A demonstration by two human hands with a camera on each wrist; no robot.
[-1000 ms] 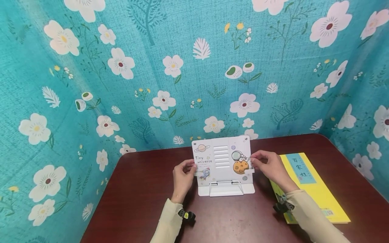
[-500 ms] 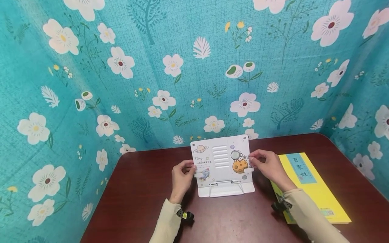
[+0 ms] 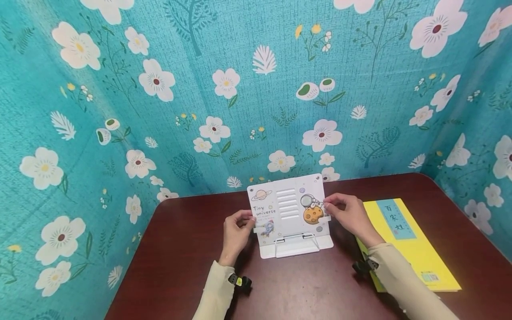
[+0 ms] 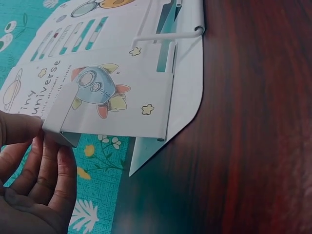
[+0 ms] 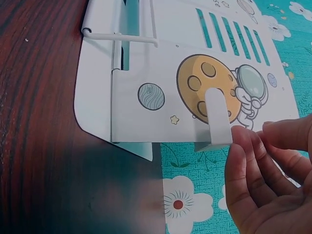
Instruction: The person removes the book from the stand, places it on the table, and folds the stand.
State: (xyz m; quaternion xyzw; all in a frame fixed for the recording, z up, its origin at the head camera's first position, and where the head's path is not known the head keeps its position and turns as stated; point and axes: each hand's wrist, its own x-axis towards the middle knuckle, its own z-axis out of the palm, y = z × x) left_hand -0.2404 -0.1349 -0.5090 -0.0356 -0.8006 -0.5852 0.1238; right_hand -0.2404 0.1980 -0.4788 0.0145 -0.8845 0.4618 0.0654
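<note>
The book [image 3: 416, 252] lies right of the stand [image 3: 291, 225].

The head view looks down toward twelve o'clock across the table [image 3: 192, 262]; wrist views, closer, face the stand [image 3: 289, 227] from seven and four, sharing its slots [image 3: 286, 204].

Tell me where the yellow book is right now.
In the head view, the yellow book lies on the right side of the table, to the right of the white stand and partly hidden by the right sleeve.
</note>
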